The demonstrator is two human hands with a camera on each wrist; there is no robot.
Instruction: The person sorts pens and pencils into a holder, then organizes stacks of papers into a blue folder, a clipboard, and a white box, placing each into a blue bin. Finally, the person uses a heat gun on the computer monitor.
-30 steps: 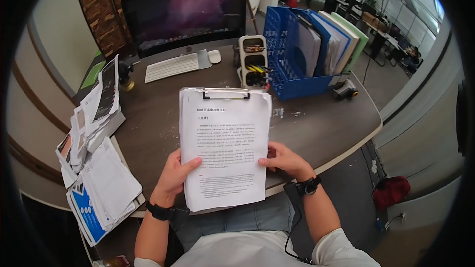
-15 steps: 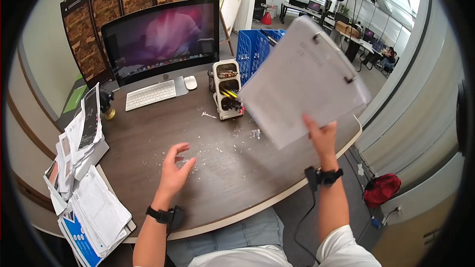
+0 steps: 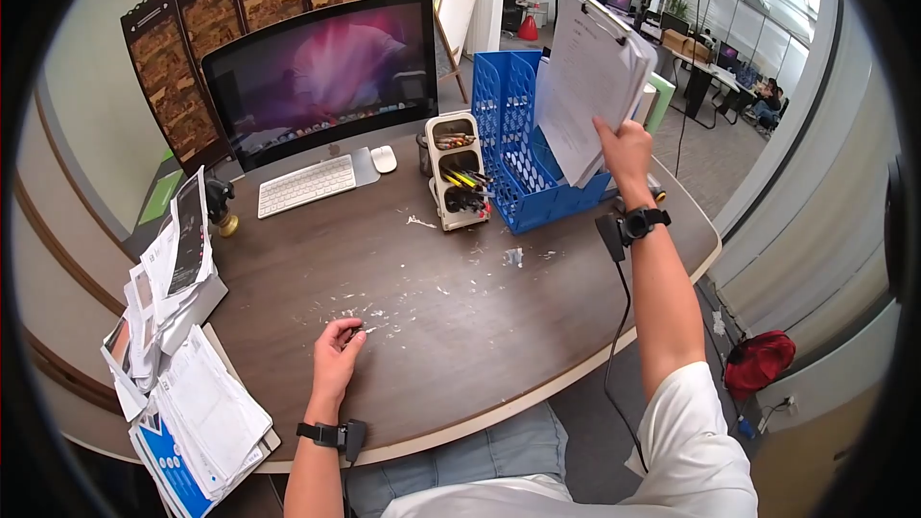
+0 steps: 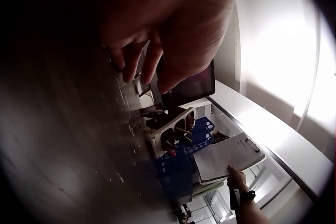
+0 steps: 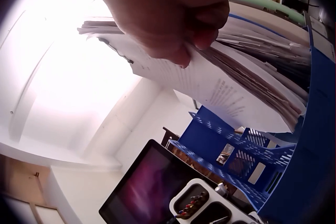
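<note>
My right hand (image 3: 625, 155) grips the edge of a clipboard with a thick stack of papers (image 3: 587, 77), held upright and tilted at the blue file rack (image 3: 537, 203). In the right wrist view, the thumb and fingers of the right hand (image 5: 173, 19) pinch the papers (image 5: 210, 85), whose lower end is between the rack's walls (image 5: 294, 182). My left hand (image 3: 336, 360) is low over the desk (image 3: 288, 278), its fingers loosely curled with nothing held. In the left wrist view, the fingers of the left hand (image 4: 142, 61) hang near the desk surface.
A pen organizer (image 3: 459, 173) stands left of the rack. Behind are a monitor (image 3: 321, 77), keyboard (image 3: 307, 186) and mouse (image 3: 384, 159). Loose paper piles (image 3: 206, 393) lie at the left edge. White scraps (image 3: 413, 221) are scattered on the desk. A red bag (image 3: 760, 363) is on the floor.
The clipboard has moved from in front of the body, where both hands held it, up and right to the rack in my right hand. My left hand has let go and its fingers have curled more.
</note>
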